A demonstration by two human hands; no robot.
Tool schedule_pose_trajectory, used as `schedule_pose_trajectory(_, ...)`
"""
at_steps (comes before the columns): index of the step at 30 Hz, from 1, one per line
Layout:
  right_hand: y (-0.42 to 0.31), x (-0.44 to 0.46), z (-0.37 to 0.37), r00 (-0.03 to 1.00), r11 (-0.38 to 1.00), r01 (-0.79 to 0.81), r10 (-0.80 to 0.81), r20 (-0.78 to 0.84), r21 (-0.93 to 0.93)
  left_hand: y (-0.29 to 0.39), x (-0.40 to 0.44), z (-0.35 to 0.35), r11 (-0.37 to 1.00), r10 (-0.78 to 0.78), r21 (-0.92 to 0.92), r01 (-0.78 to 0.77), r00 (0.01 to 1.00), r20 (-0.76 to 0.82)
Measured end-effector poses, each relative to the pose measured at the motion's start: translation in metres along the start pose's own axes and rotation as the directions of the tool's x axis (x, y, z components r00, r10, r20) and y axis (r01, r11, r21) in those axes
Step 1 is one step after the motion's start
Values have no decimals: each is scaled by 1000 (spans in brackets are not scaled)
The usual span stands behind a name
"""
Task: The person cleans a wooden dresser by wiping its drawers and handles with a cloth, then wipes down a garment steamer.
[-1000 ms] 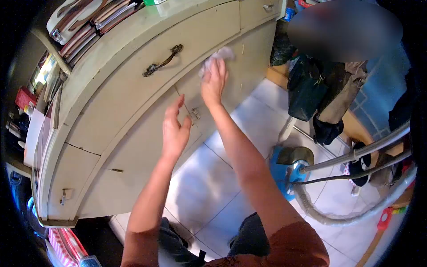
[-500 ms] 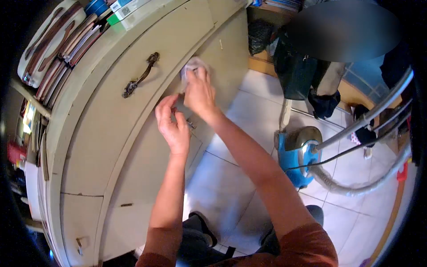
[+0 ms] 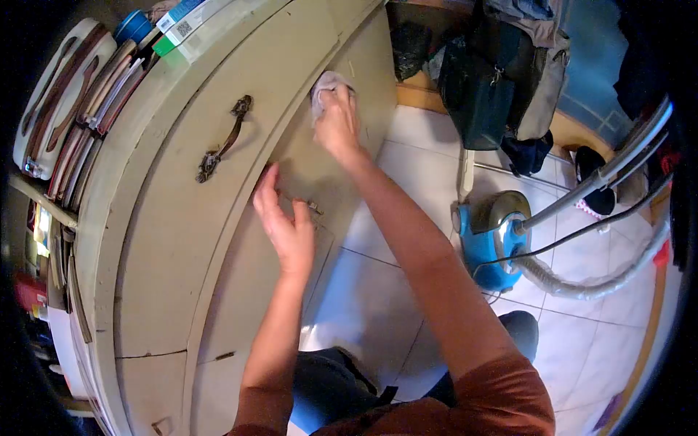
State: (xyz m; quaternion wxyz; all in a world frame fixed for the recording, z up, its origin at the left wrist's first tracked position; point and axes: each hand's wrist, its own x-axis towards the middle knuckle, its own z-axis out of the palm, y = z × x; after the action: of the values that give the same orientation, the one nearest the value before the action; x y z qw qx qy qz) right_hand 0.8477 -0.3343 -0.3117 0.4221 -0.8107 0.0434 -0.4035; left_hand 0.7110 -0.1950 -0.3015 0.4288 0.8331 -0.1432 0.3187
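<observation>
Gripping pale cloth (image 3: 329, 80) against cabinet (image 3: 171, 247), right hand (image 3: 338, 125) outstretched, left hand (image 3: 286, 231) unclenched, thumb spread

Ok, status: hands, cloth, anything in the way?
Right hand gripping cloth at cabinet front. Left hand open, holding nothing, beside the latch. No obstruction visible by the cloth; blue vacuum on floor, apart.

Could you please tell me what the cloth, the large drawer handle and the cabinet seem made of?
Pale crumpled cloth: matte fabric, perhaps cotton, judging by its soft folds.
Large curved dark drawer handle: probably cast metal, aged finish, given its ornate ends.
Cream curved-front cabinet: likely painted wood, low sheen, with dark chips along edges.
</observation>
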Motion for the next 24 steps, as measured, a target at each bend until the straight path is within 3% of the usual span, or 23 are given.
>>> schedule_pose_trajectory(1,-2,-16,0,1000,1000,4,-4,3,-4,3,-1,-2,1000,-3,-4,3,1000,-3)
schedule_pose_trajectory(3,-10,-67,3,972,974,227,-226,-63,19,6,-4,-9,999,-47,-2,47,998,30)
schedule_pose_trajectory(4,-17,-75,-2,971,972,233,-232,-64,13,5,-7,-11,999,-47,-9,47,999,12)
schedule_pose_trajectory(6,-33,-79,-13,980,982,118,-139,139,147,10,-18,-16,998,-62,-33,62,998,0)
schedule_pose_trajectory(8,-5,-39,14,990,987,133,-136,-26,-85,14,-23,-21,993,-107,-49,107,994,10)
schedule_pose_trajectory(10,26,20,19,972,982,-184,187,145,-36,19,-17,-24,992,-112,-61,113,994,19)
schedule_pose_trajectory(12,73,45,46,988,987,-154,154,6,36,20,-15,-28,990,-136,-45,136,991,12)
schedule_pose_trajectory(13,72,44,35,988,988,-152,151,11,34,18,-17,-28,989,-141,-45,141,990,8)
schedule_pose_trajectory(14,72,39,23,952,881,-303,260,163,363,15,-19,-27,957,-198,-216,193,980,1)
schedule_pose_trajectory(15,64,36,8,893,644,-448,298,337,620,12,-19,-26,895,-251,-381,231,968,-2)
schedule_pose_trajectory(17,35,10,-22,933,754,-360,308,188,550,12,-18,-24,841,-308,-472,263,951,-18)
schedule_pose_trajectory(19,-4,-30,-31,967,757,-196,253,-2,623,13,-17,-25,714,-391,-624,318,920,22)
schedule_pose_trajectory(21,-50,-65,-33,962,700,-250,258,90,669,11,-18,-25,716,-394,-619,323,919,23)
schedule_pose_trajectory(24,-85,-70,-11,960,662,-212,279,26,719,8,-21,-28,742,-386,-612,273,921,-57)
